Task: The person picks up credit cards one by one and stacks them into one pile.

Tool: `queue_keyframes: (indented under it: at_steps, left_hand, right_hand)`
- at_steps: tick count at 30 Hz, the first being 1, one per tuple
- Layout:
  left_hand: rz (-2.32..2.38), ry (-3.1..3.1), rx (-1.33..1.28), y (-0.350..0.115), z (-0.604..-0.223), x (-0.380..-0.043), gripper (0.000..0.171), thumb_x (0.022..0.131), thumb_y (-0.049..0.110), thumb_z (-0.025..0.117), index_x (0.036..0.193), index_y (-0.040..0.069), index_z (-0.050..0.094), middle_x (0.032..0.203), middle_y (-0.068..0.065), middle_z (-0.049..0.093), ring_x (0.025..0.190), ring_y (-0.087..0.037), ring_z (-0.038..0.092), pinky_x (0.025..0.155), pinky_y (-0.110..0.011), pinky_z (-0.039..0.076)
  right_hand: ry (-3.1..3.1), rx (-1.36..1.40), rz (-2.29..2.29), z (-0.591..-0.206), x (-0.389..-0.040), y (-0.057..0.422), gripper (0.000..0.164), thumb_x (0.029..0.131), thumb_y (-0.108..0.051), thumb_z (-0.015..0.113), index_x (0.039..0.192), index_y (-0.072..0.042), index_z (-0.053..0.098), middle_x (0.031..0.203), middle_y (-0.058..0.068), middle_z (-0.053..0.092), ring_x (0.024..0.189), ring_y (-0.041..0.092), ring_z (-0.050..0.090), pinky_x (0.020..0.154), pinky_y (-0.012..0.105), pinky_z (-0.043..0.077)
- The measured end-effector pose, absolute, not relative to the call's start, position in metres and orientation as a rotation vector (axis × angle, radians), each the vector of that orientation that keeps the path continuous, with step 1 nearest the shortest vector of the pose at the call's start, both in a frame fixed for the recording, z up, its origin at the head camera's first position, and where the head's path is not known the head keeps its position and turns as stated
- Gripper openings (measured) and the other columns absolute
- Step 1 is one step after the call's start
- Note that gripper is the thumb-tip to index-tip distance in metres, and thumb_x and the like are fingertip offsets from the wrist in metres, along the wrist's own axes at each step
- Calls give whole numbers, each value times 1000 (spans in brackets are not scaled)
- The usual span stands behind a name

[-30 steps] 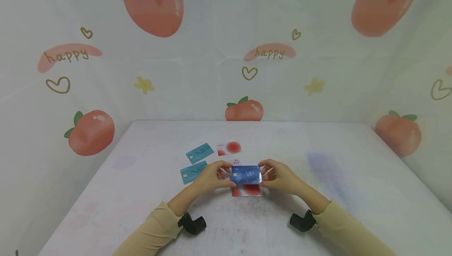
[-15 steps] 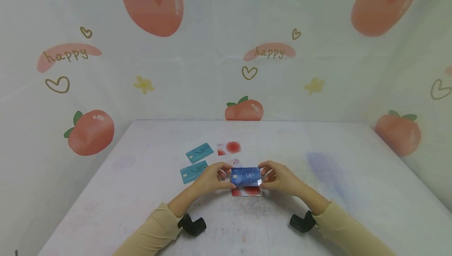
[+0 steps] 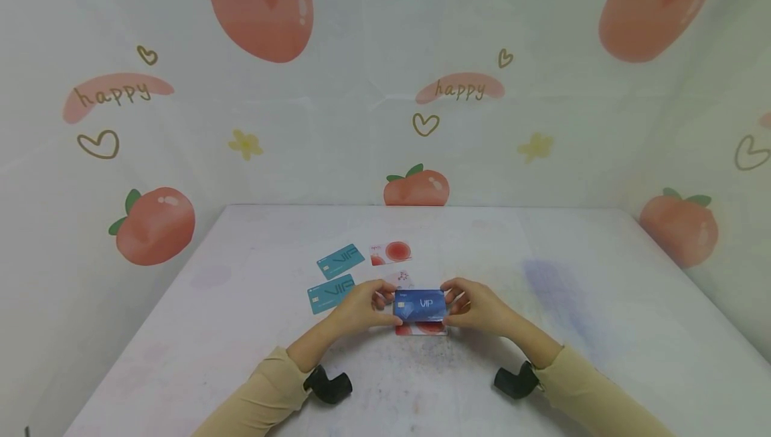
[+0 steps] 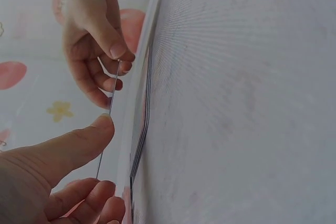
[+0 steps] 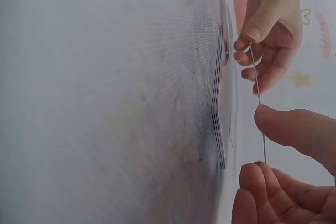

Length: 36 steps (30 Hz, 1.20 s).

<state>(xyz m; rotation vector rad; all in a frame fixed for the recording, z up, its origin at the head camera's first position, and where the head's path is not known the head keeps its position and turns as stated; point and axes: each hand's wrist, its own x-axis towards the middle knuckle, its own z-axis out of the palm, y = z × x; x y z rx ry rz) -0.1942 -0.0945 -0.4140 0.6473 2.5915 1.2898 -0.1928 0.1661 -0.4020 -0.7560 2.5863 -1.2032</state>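
A blue VIP card (image 3: pixel 419 307) is held level between both hands in the head view. My left hand (image 3: pixel 361 308) pinches its left end between thumb and fingers. At the opposite end, my right hand (image 3: pixel 479 307) pinches it likewise. Both wrist views show the card edge-on as a thin line, raised above the table. Directly below lies a red-and-white card (image 3: pixel 421 329), mostly hidden by the blue one; from the right wrist it tops a small stack of cards (image 5: pixel 216 98). Another pale card (image 3: pixel 398 279) with a red pattern peeks out behind the blue card.
Two teal VIP cards (image 3: pixel 340 261) lie to the left, the nearer one close to the left hand. One more red-and-white card (image 3: pixel 390 253) lies further back. Black wrist-worn devices (image 3: pixel 328 384) sit under both forearms. A printed curtain (image 3: pixel 373 89) stands behind the white table (image 3: pixel 241 357).
Both hands have brought the blue card slightly nearer the person and lower in the head view. It now covers more of the red-and-white card, and more of the pale card behind shows.
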Motion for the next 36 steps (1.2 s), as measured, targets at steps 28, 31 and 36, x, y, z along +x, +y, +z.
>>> queue_keyframes:
  at_steps: [28,31,36]
  left_hand:
    - [1217,2609,632,-93,-411,-190,52,71,19,80,114,-1,59,96,-8,62,80,-14,51,66,-17,42]
    - [1217,2602,636,-93,-410,-190,52,71,19,80,114,-1,59,95,-7,62,79,-14,50,65,-18,40]
    - [1202,2600,647,-93,-412,-191,52,71,19,80,114,-2,59,94,-5,61,79,-13,49,65,-18,40]
  right_hand:
    - [2568,-749,-1140,-405,-193,165,50,74,-13,77,114,5,54,94,11,60,76,6,56,67,18,50]
    - [2568,-757,-1134,-406,-193,165,50,73,-13,77,114,5,54,94,11,60,75,7,56,66,18,49]
    - [2571,-761,-1117,-406,-193,166,49,73,-13,77,113,5,54,94,11,60,76,8,57,66,18,49]
